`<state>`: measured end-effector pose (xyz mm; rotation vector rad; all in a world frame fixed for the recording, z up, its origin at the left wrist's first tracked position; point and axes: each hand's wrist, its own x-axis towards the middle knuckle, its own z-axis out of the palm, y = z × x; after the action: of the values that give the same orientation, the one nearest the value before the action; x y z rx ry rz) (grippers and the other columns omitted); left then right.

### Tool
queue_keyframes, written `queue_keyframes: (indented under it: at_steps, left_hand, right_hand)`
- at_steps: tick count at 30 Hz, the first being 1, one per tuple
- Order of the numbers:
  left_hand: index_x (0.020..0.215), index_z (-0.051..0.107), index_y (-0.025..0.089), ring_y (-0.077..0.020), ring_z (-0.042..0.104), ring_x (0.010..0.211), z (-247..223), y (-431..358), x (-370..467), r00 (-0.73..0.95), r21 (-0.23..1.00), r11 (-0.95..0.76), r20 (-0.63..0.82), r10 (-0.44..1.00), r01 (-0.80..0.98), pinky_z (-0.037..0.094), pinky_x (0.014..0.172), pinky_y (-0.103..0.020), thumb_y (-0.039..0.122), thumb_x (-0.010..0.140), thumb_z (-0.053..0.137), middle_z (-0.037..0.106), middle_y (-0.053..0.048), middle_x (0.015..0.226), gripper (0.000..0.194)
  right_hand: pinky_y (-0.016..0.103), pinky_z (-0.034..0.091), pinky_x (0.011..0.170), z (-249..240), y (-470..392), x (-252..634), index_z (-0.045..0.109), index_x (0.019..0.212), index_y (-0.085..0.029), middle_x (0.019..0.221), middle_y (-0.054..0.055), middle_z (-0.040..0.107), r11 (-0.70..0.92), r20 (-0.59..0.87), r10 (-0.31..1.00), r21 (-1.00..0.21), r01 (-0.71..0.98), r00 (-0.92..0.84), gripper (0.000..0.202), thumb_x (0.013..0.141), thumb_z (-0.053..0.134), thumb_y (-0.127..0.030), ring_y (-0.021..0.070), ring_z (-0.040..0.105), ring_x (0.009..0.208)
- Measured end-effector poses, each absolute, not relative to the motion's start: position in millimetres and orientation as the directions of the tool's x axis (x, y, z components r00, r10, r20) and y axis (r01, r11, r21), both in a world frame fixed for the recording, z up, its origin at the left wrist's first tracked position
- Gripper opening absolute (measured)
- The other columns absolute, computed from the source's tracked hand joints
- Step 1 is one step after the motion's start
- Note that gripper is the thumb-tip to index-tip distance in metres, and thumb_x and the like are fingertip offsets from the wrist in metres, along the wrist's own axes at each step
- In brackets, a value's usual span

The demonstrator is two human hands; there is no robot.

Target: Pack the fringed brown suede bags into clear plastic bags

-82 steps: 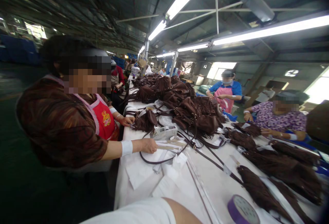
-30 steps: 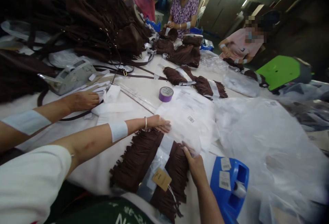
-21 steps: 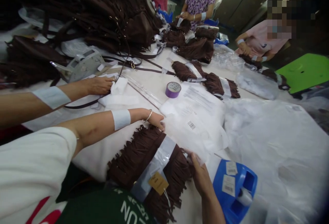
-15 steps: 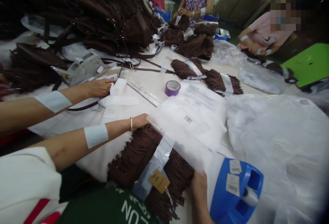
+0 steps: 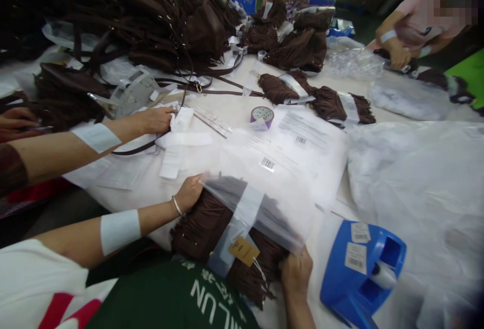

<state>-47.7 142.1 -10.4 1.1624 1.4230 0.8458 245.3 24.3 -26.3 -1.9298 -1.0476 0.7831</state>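
A brown fringed bag (image 5: 200, 220) lies in front of me, wrapped by a pale band with a tan tag (image 5: 244, 250) on a white string. The mouth of a clear plastic bag (image 5: 280, 218) covers its far part; the near part is uncovered. My left hand (image 5: 190, 193), with a bangle at the wrist, is closed on the plastic bag's left corner. Closed on the opposite corner is my right hand (image 5: 297, 271), beside the fringe's right end. The fingers of my right hand are partly hidden.
A blue tape dispenser (image 5: 340, 263) stands at right, near a large plastic sheet (image 5: 423, 178). Printed plastic bags (image 5: 313, 142) and a purple tape roll (image 5: 262, 116) lie beyond. A co-worker's arm (image 5: 128, 126) reaches in from the left. Brown bags (image 5: 204, 31) are heaped behind; other people work farther back.
The plastic bag's mouth has come nearer and now covers the far part of the fringed bag. My left hand has moved slightly left and nearer. The whole view has also shifted.
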Motion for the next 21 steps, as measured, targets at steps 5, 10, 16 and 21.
queue_keyframes:
  at_steps: [5,10,16,21]
  left_hand:
    - [0.111,0.061,0.010,-0.0229,0.065,0.086,-7.8,127.2,-38.7,0.018,0.902,0.431,-0.431,0.902,0.000,0.051,0.083,-0.035,0.049,0.082,0.050,0.070,-0.009,0.099,0.050]
    - [0.113,0.062,0.014,-0.0238,0.061,0.100,-3.1,113.5,-57.9,0.066,0.891,0.205,-0.252,0.966,0.405,0.046,0.091,-0.029,0.051,0.087,0.043,0.069,-0.004,0.106,0.049]
    - [0.110,0.064,0.011,-0.0232,0.062,0.095,-2.0,98.5,-66.4,0.036,0.838,0.215,-0.269,0.962,0.502,0.046,0.087,-0.027,0.051,0.089,0.037,0.069,-0.006,0.100,0.052]
    - [0.110,0.063,0.012,-0.0188,0.061,0.077,1.9,75.2,-68.8,0.047,0.816,0.353,-0.419,0.907,0.457,0.049,0.072,-0.024,0.052,0.090,0.034,0.070,-0.003,0.087,0.053]
  right_hand:
    - [0.030,0.044,0.081,-2.5,27.0,231.4,0.058,0.119,-0.016,0.104,0.007,0.067,-0.556,-0.379,0.759,-0.801,0.223,0.529,0.051,0.088,0.035,-0.049,0.0232,0.057,0.100]
    - [0.033,0.044,0.081,-22.0,3.5,235.8,0.057,0.118,-0.011,0.100,0.011,0.066,-0.501,-0.295,0.796,-0.811,0.301,0.528,0.060,0.086,0.035,-0.056,0.0254,0.058,0.098]
    - [0.035,0.044,0.083,-30.9,-7.0,241.4,0.063,0.104,-0.011,0.099,0.012,0.067,-0.466,-0.228,0.814,-0.805,0.366,0.535,0.059,0.087,0.031,-0.057,0.0267,0.057,0.099]
    - [0.029,0.046,0.063,-27.6,-26.9,232.9,0.063,0.096,-0.012,0.079,0.008,0.066,-0.545,-0.309,0.765,-0.779,0.311,0.565,0.056,0.087,0.031,-0.057,0.0227,0.060,0.078]
